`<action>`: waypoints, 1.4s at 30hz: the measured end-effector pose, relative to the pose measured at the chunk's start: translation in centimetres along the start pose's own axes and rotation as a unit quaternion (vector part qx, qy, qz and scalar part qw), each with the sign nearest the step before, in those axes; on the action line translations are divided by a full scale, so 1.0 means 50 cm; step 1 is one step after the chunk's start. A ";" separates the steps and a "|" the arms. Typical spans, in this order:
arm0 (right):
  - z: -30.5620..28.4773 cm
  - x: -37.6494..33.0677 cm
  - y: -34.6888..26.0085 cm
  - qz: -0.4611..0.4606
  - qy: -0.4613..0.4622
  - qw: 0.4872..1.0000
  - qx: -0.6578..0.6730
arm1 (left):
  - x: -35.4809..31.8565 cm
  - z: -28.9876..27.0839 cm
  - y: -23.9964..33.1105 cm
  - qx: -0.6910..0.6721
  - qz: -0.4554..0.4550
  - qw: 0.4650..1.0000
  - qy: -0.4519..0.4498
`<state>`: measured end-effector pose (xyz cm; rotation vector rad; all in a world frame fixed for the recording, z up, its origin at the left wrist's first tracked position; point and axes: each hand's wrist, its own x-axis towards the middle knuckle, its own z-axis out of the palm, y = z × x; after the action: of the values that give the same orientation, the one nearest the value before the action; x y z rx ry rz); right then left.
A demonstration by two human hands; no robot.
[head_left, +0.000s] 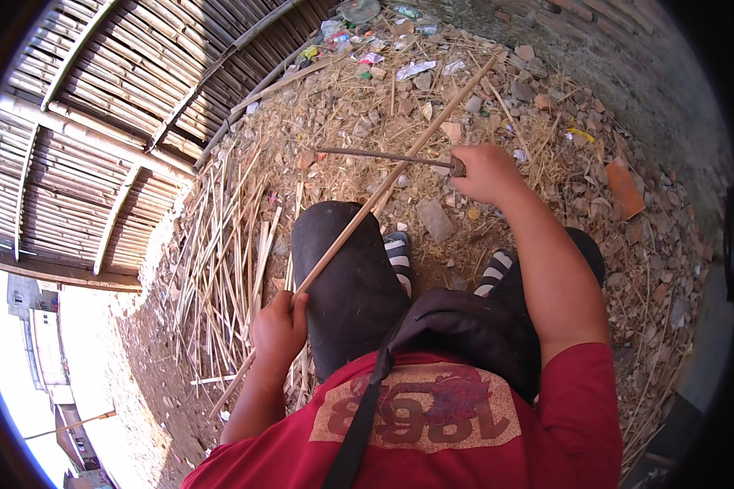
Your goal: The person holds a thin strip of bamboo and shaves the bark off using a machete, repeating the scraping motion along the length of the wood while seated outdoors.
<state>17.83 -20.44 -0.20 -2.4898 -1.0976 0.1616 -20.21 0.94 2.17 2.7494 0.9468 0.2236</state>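
Nearest the wearer, the left hand (281, 330) is closed around a long bamboo strip (351, 230) crossing above the dark-clothed left leg (351, 314), and farther out the right hand (489, 174) grips a thin blade (367, 154) by its handle; loose strips (220, 269) lie heaped to the left, with stony rubble (435, 220) ahead and a bamboo panel (122, 90) at upper left. The held strip's long axis runs diagonally from lower left to upper right, pointing away from the wearer, the blade crossing it with its free end leftward. The right fist hides most of the handle, and contact between blade and strip cannot be confirmed.
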 end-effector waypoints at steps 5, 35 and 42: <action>0.015 -0.006 -0.033 -0.071 -0.023 0.997 -0.026 | -0.013 0.015 0.009 -0.022 0.015 0.999 0.021; 0.088 0.001 0.005 0.013 -0.083 0.995 0.050 | 0.016 0.007 -0.022 -0.015 0.030 0.994 -0.100; 0.074 -0.003 -0.035 0.021 -0.081 0.994 0.066 | 0.008 0.030 -0.049 -0.070 0.041 0.991 -0.106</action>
<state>15.56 -18.28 -2.82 -2.4164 -1.0607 0.4399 -21.03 2.84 0.13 2.6205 0.7354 0.0093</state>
